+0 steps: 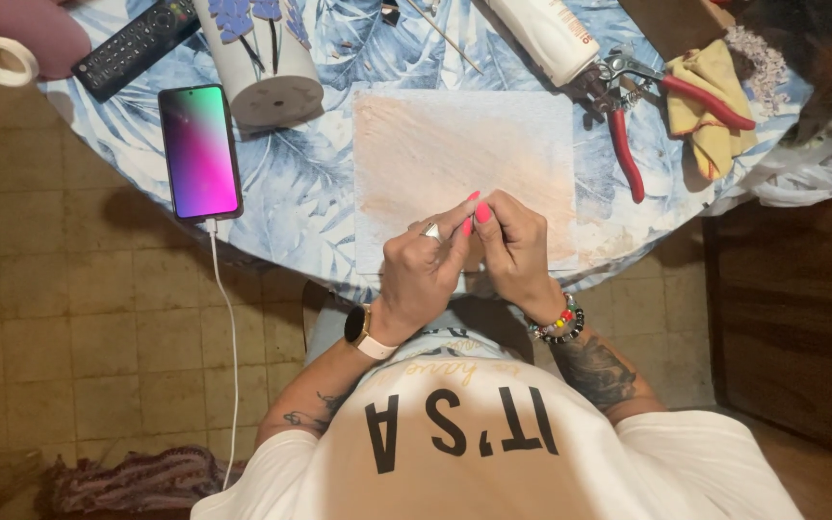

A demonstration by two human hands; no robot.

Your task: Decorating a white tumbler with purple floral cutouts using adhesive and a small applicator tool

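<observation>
My left hand (418,273), with a ring and a wrist watch, and my right hand (515,252), with a beaded bracelet, meet fingertip to fingertip over the near edge of a white sheet (455,144) stained pale orange. The fingers of both are curled and pinched together, pink nails up. Whatever lies between the fingertips is hidden. The sheet lies on a round table under a blue leaf-patterned cloth (300,193).
A lit phone (199,152) on a white cable (230,327) lies at the table's left edge. A remote (137,43), a white flowered cylinder (262,63), a white bottle (546,34), red-handled pliers (628,135) and a yellow cloth (715,106) sit farther back.
</observation>
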